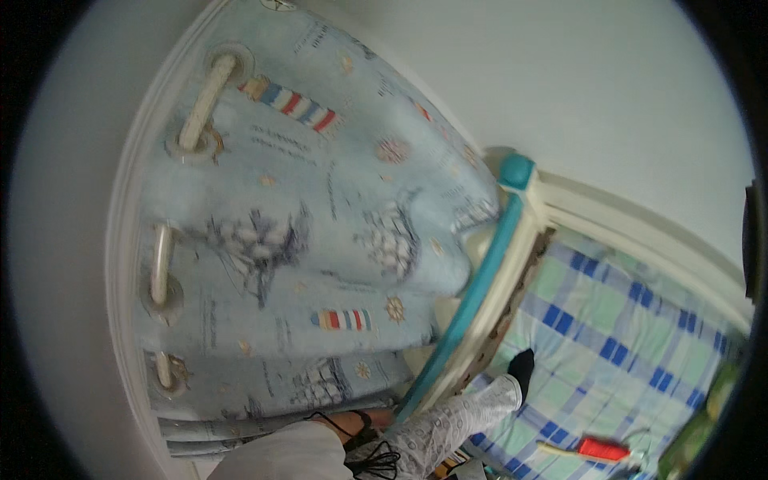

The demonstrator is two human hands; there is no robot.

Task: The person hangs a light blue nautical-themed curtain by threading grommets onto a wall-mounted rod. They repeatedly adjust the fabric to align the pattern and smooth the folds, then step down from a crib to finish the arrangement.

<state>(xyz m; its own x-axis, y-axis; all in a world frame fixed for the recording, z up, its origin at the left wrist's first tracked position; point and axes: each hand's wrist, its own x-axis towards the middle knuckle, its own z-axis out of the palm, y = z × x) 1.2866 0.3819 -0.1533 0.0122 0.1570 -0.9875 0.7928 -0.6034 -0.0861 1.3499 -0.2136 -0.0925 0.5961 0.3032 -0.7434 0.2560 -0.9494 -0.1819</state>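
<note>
A bare forearm with a black wristband comes from a white sleeve [282,453] at the bottom. Its hand, seemingly my left hand [379,416], is at the lower end of the teal rail [474,288] of a bed. The fingers are mostly hidden, so I cannot tell whether they grip the rail. My right hand is out of view. A leg in grey patterned trousers [456,414] reaches over the rail. Its black-socked foot [522,369] rests on a blue, green and white checked bedsheet [588,360]. Black cord [375,462] lies bunched near the waist.
Light blue curtains [342,252] with a nautical print hang from a pale rod [207,102] through ringed holes. On the sheet lies a red object [603,450] with a yellowish stick-like part. Something green [690,447] sits at the right edge. The view is rolled sideways.
</note>
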